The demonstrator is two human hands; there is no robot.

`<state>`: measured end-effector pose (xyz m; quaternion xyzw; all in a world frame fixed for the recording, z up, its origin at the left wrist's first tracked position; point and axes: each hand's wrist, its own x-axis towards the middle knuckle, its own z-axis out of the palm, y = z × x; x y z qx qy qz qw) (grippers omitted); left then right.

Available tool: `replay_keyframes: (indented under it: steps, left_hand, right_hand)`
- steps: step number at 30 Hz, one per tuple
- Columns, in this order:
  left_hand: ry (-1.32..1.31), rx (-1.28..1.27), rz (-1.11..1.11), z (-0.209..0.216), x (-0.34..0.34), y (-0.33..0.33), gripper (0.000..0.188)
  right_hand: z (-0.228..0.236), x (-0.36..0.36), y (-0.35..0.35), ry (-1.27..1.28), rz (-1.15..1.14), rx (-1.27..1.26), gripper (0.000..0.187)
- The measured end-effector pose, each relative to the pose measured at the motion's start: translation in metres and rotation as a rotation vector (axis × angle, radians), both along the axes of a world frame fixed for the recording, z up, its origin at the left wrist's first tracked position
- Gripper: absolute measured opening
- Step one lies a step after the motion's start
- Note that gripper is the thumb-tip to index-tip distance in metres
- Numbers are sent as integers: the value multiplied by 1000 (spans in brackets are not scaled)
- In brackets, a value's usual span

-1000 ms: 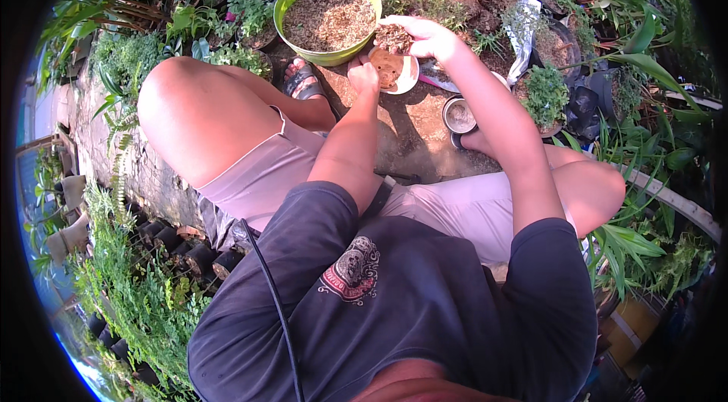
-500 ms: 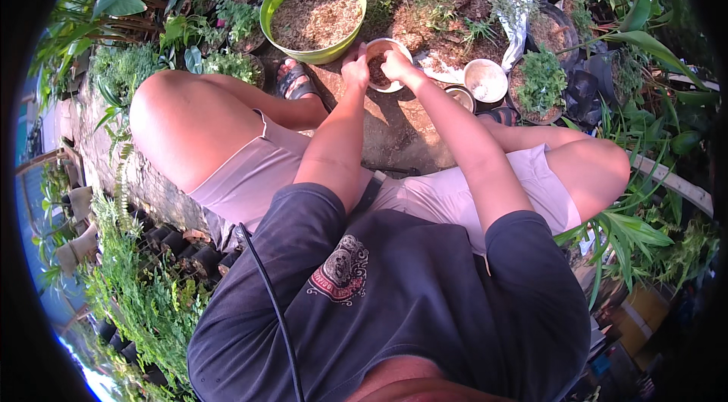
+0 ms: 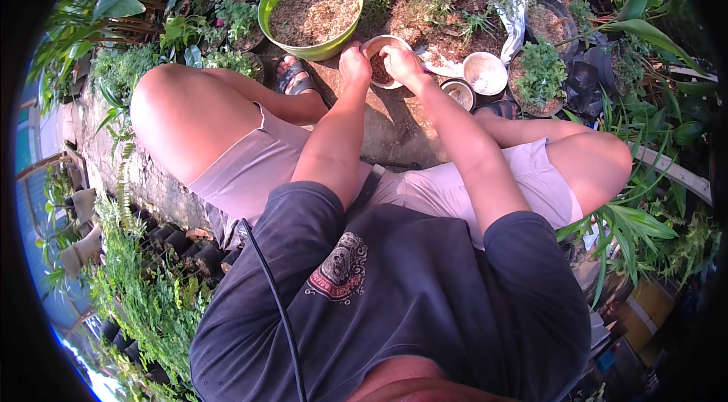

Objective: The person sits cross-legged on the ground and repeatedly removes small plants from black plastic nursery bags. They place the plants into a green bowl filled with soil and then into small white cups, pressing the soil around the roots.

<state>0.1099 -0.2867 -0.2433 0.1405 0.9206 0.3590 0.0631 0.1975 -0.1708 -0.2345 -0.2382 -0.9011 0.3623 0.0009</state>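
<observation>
A small white round pot (image 3: 406,45) with dark soil in it stands on the ground in front of me. My left hand (image 3: 354,66) is closed at its left rim, apparently gripping the edge; the fingertips are partly hidden. Over the right side of the pot is my right hand (image 3: 402,66), its fingers curled down toward the soil. Whatever they may pinch is too small to make out. Just beyond my left hand sits a large lime-green tub (image 3: 265,21) filled with a brown, chaffy growing mix.
Right of the pot stand a white cup (image 3: 485,74) with pale residue and a smaller round container (image 3: 458,94). Heaps of brown soil (image 3: 444,4) and a crumpled white bag (image 3: 516,15) lie beyond. Potted plants (image 3: 538,80) crowd both sides. My sandalled foot (image 3: 296,77) rests near the tub.
My left hand has drawn slightly left along the pot's rim, its fingers more curled. The right hand has shifted a little over the pot. The pot stays in place.
</observation>
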Motion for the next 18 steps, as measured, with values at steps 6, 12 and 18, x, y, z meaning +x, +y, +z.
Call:
replay_keyframes:
  steps: [6, 12, 18]
  left_hand:
    - [-48, 31, -51, 10, 4, 4, 30]
    - [-340, -116, 18, 13, 3, 2, 28]
    - [-436, -120, 227, 6, -4, -8, 47]
  right_hand:
    - [9, 21, 14, -77, -293, 249, 34]
    - [-25, 42, 34, -163, -505, 275, 48]
    - [-28, 44, 53, -360, -287, 47, 30]
